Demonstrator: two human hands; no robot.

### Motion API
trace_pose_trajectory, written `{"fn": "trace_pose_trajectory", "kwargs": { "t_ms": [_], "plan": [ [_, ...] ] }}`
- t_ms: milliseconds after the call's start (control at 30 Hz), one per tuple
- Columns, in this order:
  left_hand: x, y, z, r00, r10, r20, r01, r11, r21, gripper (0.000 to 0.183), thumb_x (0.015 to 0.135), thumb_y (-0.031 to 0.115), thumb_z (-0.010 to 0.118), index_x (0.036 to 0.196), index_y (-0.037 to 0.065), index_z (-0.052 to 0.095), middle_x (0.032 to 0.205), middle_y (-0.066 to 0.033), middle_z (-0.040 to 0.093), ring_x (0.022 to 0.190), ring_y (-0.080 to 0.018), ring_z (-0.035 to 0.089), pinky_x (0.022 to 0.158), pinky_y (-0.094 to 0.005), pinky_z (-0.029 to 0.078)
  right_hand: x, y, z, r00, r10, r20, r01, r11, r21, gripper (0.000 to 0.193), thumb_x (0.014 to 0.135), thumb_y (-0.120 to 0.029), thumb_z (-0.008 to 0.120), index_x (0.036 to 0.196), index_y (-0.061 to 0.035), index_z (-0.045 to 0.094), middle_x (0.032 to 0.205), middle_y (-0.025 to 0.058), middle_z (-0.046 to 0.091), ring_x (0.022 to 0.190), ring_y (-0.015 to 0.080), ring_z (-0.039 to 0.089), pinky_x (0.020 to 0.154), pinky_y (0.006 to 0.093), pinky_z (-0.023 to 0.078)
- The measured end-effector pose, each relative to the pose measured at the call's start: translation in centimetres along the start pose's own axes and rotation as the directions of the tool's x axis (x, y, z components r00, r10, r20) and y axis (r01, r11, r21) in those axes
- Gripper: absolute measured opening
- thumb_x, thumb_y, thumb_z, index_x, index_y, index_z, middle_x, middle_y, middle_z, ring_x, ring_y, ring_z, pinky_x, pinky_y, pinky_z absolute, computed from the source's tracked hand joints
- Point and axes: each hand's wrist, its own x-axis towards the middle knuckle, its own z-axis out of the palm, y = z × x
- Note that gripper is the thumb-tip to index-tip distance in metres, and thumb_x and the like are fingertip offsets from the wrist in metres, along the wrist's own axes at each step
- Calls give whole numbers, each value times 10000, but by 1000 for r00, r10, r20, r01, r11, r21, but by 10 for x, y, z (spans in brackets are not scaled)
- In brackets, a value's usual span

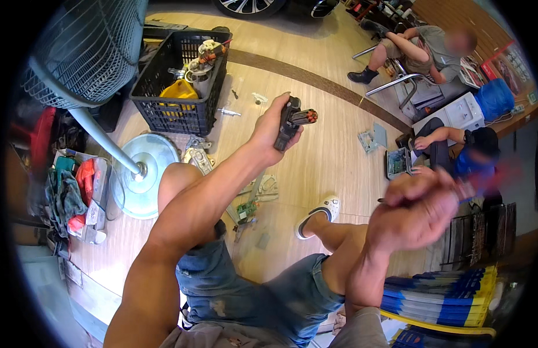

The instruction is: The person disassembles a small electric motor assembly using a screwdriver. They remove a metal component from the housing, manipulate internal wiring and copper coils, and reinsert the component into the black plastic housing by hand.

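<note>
My left hand [271, 126] is held out over the floor, closed round a black holder [287, 124]. From the holder's side juts a bundle of slim dark pieces with red and orange ends [306, 117]; their exact kind is not clear. At the right, my right hand [413, 216] is raised with its fingers curled, smeared by motion. It seems to grip a slim tool with a blurred reddish handle [481, 182], and a dark tip shows on the other side of the fingers. The two hands are well apart.
Left: a black crate [175, 119] of parts, a standing fan's round base [142, 177] and a box of cloths [77, 194]. Between my legs lie a green circuit board [246, 210] and loose parts. One person sits on a chair [405, 84]; another crouches by an opened case [398, 162].
</note>
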Motion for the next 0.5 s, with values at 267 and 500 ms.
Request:
{"fn": "trace_pose_trajectory", "kwargs": {
  "t_ms": [267, 500],
  "plan": [
    [-3, 6, 2, 998, 44, 49, -46, 998, 46, 327, 912, 470, 566, 850, 149, 553, 698, -29, 630, 555, -127, 598, 468, -242, 487, -27, 30, -7, 941, 213, 262, -37, 836, -547, 184, 997, -152, 468, 955, -14, 583, 617, 4, 466, 489, 78, 430, 432, 254, 358],
    [0, -1, 5, 1000, -25, -6, 25, 1000, -3, 347, 902, 478, 573, 830, 140, 559, 686, -26, 625, 551, -122, 597, 451, -241, 472, -43, 45, -11, 811, 259, 525, 342, 518, -784, 192, 998, -123, 446, 888, -46, 584, 567, 35, 511, 465, 168, 471, 447, 289, 374]
  ]
}}
